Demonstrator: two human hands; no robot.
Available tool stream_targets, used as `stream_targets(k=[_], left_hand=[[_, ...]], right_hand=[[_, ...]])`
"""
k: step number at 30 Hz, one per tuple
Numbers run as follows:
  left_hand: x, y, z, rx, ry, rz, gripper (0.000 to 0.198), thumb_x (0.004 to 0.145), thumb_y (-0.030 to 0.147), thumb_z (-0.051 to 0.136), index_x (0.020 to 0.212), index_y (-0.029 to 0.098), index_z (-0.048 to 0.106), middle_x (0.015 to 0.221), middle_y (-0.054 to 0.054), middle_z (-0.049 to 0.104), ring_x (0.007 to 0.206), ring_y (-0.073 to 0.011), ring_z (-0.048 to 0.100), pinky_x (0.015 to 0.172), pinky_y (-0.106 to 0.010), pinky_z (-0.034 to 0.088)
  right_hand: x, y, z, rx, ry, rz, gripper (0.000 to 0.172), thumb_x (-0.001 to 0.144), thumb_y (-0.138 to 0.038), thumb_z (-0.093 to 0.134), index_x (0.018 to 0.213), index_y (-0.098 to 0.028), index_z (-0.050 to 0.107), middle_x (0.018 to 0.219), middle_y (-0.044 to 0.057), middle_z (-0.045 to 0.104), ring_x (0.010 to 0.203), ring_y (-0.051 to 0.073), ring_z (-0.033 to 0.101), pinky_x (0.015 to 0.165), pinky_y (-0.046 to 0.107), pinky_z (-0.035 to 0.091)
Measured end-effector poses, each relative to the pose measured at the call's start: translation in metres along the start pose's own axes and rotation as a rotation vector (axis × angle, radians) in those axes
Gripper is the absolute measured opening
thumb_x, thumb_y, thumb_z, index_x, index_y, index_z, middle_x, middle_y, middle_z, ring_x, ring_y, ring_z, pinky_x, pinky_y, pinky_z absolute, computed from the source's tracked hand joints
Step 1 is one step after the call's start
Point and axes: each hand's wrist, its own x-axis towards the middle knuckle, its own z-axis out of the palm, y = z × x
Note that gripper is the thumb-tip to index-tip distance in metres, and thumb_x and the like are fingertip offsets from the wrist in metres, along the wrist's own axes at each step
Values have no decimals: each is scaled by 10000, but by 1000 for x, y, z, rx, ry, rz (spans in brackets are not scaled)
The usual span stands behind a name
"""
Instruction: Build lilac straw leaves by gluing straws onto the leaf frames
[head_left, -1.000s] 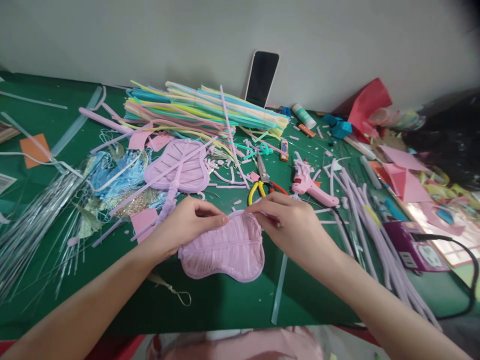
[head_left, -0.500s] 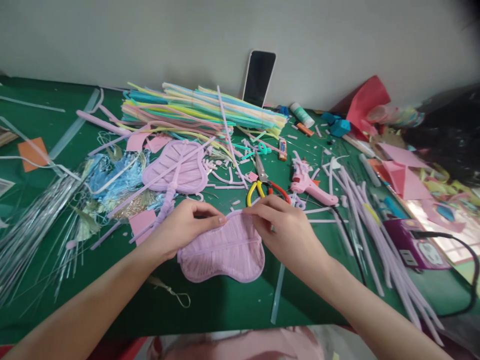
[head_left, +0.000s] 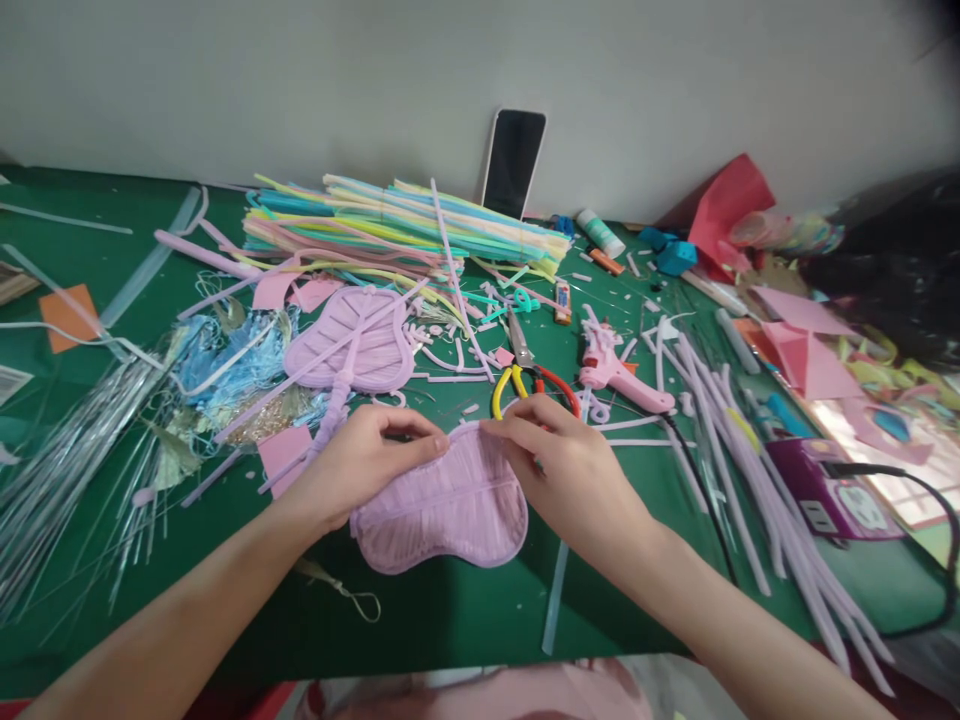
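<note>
A lilac fan-shaped panel [head_left: 450,510], edged with pipe cleaner and crossed by a thin lilac rib, is held just above the green table. My left hand [head_left: 375,455] pinches its upper left edge between thumb and fingers. At the top edge, my right hand [head_left: 566,450] has its thumb and fingertips closed on the lilac rim. Behind my left hand lies a similar lilac fan [head_left: 352,340] with a wrapped handle. Red-and-yellow-handled scissors [head_left: 519,345] rest just beyond my right hand, near a pink glue gun [head_left: 619,370].
A bundle of pastel pipe cleaners [head_left: 405,230] lies at the back, before a propped phone [head_left: 515,160]. Blue tassels [head_left: 232,350] and silvery strands [head_left: 82,450] cover the left. Lilac pipe cleaners [head_left: 750,470] and a purple box with a black cable [head_left: 832,490] sit right.
The panel and both hands stay almost in place, the panel tilting very slightly. The whole view has shifted a little, with the background sitting lower.
</note>
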Motion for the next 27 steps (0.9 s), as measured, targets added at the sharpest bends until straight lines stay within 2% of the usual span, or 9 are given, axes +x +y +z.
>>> stream_targets(k=[4,11,15,18,21,24,27], left_hand=[[-4,3,-3,-15,3,-15,218,758,405,713,790,189,711,780,-1,682,766,-174,609,678,-259,436],[-6,2,-9,-65,-166,2,122,817,330,670,831,209,669,831,29,638,809,-134,568,703,-212,408],[-6,3,-7,-77,-197,-57,184,819,379,657,817,197,678,704,30,567,660,-120,507,581,-208,373],[-4,4,-5,-67,-179,-56,264,801,437,662,747,178,662,641,30,512,600,-118,476,548,-216,375],[-1,5,-3,-28,-154,-31,289,784,465,669,774,176,691,650,17,556,596,-124,484,530,-219,360],[0,5,-2,27,-192,-23,297,789,459,662,891,192,741,707,4,638,610,-132,496,521,-222,325],[-2,4,-2,68,-223,-26,305,815,457,638,904,189,753,672,18,630,589,-122,464,512,-221,279]], right_hand=[[2,-6,-7,-13,8,-52,374,855,-11,436,1048,-157,721,981,116,649,740,160,636,661,296,561],[-1,-10,-11,13,-2,-71,382,868,-10,418,1054,-165,714,962,117,617,739,154,610,662,288,550],[-4,-9,-10,29,-18,-70,370,875,-16,418,1049,-172,705,954,107,616,750,151,616,682,284,562],[-6,-10,-8,58,-10,-75,377,879,-14,402,1063,-162,697,965,112,613,754,152,620,685,284,566],[-7,-11,-6,76,-29,-73,396,881,-7,392,1085,-159,695,970,114,612,752,151,618,687,283,567],[-7,-12,-3,90,-34,-87,393,881,0,397,1085,-128,708,958,129,619,771,168,632,700,292,570],[-6,-12,-2,102,-32,-93,382,879,2,406,1076,-94,720,947,148,627,767,184,643,694,305,573]])
